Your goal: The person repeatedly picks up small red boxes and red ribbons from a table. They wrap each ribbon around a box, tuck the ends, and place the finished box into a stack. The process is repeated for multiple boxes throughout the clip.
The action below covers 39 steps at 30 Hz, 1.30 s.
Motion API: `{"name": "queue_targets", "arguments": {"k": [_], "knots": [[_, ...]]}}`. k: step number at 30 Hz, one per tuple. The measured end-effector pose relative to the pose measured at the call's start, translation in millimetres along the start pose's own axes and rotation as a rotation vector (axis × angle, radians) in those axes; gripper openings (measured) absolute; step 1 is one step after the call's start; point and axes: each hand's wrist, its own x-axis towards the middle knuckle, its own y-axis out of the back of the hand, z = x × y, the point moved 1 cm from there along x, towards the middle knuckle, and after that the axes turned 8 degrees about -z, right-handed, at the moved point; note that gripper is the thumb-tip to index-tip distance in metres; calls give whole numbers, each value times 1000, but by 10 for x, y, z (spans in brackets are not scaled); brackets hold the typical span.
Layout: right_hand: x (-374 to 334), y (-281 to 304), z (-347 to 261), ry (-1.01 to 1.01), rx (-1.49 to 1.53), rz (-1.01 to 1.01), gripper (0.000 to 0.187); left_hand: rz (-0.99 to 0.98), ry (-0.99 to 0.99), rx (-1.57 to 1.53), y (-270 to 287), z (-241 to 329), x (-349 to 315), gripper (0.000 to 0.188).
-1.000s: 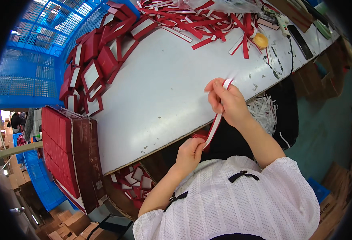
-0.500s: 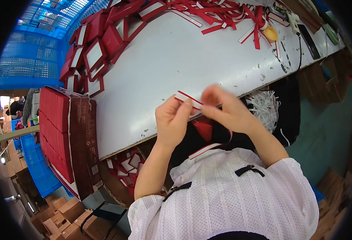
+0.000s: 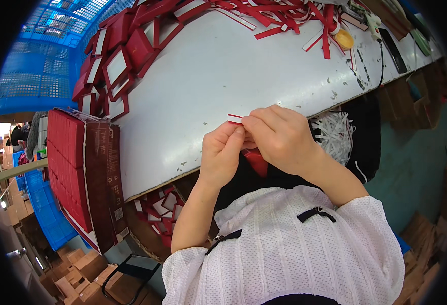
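Between my two hands is a narrow red strip [image 3: 234,119] with a white face, held just past the table's near edge. My left hand [image 3: 222,150] pinches its near side between thumb and fingers. My right hand [image 3: 279,137] is closed on the strip's right part, knuckles up, so most of the strip is covered. Under my hands a red piece [image 3: 256,162] shows against dark cloth, partly hidden. A tangle of similar red and white strips [image 3: 284,15] lies on the far side of the white table [image 3: 193,86].
Red boxes with white panels [image 3: 116,68] are heaped at the far left beside a blue plastic crate [image 3: 35,71]. A carton of red blocks [image 3: 68,168] stands left. Below the table are a box of red pieces [image 3: 165,211] and white paper strips [image 3: 335,134]. A phone [image 3: 392,51] lies far right.
My right hand has closed over the strip, hiding more of it. The strip's loose tail, which hung near my lap, is out of sight. My left hand has shifted slightly right.
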Motion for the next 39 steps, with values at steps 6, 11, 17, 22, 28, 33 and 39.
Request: {"name": "queue_targets", "arguments": {"k": [6, 11, 17, 22, 28, 33, 39], "knots": [[-47, 21, 5, -39, 87, -1, 13, 48, -20, 130, -61, -9, -20, 19], [-101, 66, 10, -86, 215, -9, 16, 48, -56, 228, -44, -37, -31, 19], [-122, 89, 49, -89, 258, -67, 12, 23, -98, 419, -52, -55, -34, 19], [-249, -8, 111, -90, 112, 27, 5, 25, -58, 967, -59, -13, -18, 15], [-999, 9, 639, -981, 1823, 772, 10, 473, -298, -25, 153, -493, -263, 19], [-2561, -10, 1778, -1280, 1537, 1047, 22, 696, -415, -512, 826, -470, -739, 13], [-3566, -44, 2427, -1621, 941, 1190, 39, 755, -602, -654, 1234, 39, -1179, 12]]}}
